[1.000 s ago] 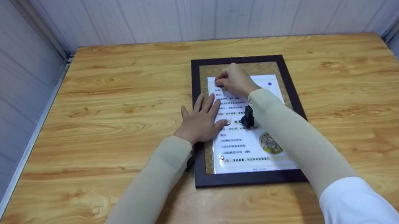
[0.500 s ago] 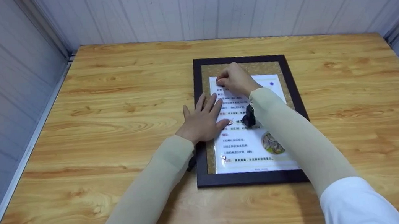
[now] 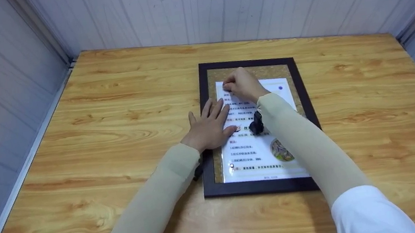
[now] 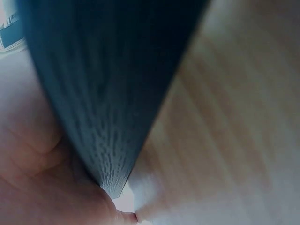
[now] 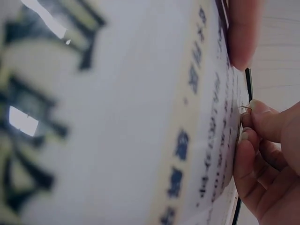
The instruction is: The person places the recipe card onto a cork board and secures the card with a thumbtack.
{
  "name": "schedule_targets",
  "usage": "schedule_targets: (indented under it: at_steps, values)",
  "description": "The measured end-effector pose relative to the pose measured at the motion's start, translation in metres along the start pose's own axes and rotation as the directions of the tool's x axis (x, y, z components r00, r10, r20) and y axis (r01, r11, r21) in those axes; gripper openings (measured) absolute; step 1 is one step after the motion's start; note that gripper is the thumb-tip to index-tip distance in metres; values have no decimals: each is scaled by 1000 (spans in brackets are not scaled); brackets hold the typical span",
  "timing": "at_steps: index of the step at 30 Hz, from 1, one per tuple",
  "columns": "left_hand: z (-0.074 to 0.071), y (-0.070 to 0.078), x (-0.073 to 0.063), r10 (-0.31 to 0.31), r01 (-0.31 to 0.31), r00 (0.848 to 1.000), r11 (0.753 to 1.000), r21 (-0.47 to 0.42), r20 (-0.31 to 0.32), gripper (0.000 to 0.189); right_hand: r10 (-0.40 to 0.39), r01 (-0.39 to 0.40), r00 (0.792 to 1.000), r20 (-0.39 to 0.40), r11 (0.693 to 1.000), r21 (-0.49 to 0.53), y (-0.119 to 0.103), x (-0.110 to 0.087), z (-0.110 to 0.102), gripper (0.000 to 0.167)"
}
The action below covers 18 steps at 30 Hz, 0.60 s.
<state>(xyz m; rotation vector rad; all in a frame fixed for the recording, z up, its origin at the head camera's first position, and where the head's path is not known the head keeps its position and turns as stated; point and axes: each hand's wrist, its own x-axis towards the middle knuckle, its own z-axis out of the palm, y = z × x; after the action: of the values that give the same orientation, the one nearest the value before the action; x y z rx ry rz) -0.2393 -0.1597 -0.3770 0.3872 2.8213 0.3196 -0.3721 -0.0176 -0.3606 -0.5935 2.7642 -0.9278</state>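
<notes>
A cork board with a dark frame (image 3: 305,97) lies on the wooden table, and a white laminated sheet (image 3: 254,170) with printed text and food pictures covers most of its cork. My left hand (image 3: 209,128) rests with fingers spread across the frame's left side and the sheet's left edge. At the sheet's upper left corner, my right hand (image 3: 244,83) pinches a small pushpin (image 5: 246,108) between thumb and fingertip; its thin metal shaft shows in the right wrist view. A blue round pushpin (image 3: 280,88) sits at the sheet's upper right, and a small round pin (image 3: 232,165) near its lower left.
The wooden table (image 3: 121,103) extends around the board on all sides. Pale panel walls (image 3: 177,12) stand behind it and at both sides. Small black wrist cameras (image 3: 256,123) sit at both wrists.
Both hands keep their places on the board, the right one still pinching at the upper left corner. Only the head view shifts slightly.
</notes>
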Motion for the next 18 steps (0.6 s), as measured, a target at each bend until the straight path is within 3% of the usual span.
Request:
schedule_targets:
  at_steps: [18]
  values:
    - [-1,-1,3,-2,2,1000,1000,-11,6,73,-11,10,1000,4,1000,22,1,-1,-1,20]
